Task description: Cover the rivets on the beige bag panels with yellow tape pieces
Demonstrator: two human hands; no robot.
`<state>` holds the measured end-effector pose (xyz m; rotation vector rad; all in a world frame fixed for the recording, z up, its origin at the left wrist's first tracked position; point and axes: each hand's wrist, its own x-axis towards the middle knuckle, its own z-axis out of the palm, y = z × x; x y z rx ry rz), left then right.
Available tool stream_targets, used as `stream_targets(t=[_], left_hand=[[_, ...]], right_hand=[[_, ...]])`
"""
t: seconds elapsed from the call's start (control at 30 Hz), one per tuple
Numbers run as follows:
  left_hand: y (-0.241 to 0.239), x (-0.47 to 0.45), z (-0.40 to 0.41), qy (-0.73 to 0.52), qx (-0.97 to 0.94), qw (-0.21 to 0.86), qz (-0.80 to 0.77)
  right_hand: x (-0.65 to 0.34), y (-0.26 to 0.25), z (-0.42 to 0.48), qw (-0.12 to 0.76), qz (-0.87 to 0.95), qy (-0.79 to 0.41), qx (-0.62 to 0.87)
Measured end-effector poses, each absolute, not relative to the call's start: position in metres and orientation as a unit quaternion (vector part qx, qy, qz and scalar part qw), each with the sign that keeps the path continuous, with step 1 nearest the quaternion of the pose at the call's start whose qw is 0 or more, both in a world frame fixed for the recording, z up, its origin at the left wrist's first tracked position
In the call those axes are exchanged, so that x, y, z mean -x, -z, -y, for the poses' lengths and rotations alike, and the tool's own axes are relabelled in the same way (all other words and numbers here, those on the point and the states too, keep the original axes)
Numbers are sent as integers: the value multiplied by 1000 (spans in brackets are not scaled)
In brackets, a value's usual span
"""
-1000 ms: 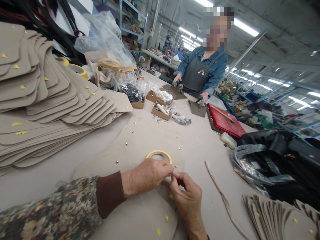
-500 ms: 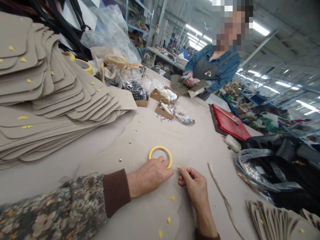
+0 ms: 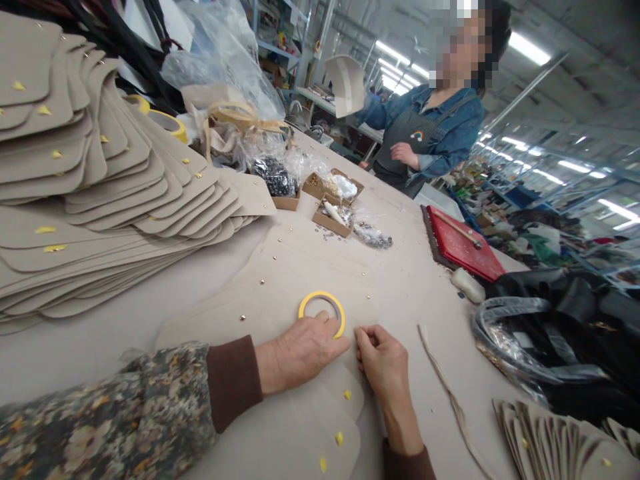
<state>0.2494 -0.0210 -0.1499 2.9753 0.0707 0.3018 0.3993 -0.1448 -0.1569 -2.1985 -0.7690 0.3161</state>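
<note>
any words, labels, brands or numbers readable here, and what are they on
No readable text in the head view.
Co-worker's apron: a small rainbow patch, a picture only, no letters.
Yellow tape roll by the left hand: no print visible.
Cardboard boxes and plastic bags: no label legible.
Red mat: no markings.
Shelves behind: too small and blurred to read.

A single head-worn view looks forward and down across the tabletop [image 3: 125, 333], tilted. It sits close over the left hand [image 3: 300, 350] and right hand [image 3: 383, 363] at six o'clock; a co-worker [image 3: 430, 140] stands well off at one o'clock.
</note>
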Motion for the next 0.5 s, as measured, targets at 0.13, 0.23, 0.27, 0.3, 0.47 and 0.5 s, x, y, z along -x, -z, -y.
stream_targets(t=[0.13,0.23,0.27,0.3,0.47,0.5], left_hand=[[149,-250,21,-109,-991,69,-12],[147,-251,19,-114,-991,63,-13],[146,-250,17,-115,-991,60,-17],[145,-248,16,-117,-991,58,-19],[155,-244,17,-175,-979,106,-1],[161,-255,24,-203,-969,143,2]], right_hand=[[-394,158,152,469,220,-155,841],[-393,163,160,501,236,-174,814],[-394,165,162,493,254,-167,815],[-394,167,162,477,276,-150,821],[-381,155,153,396,369,-22,841],[-377,151,151,378,374,-17,847]])
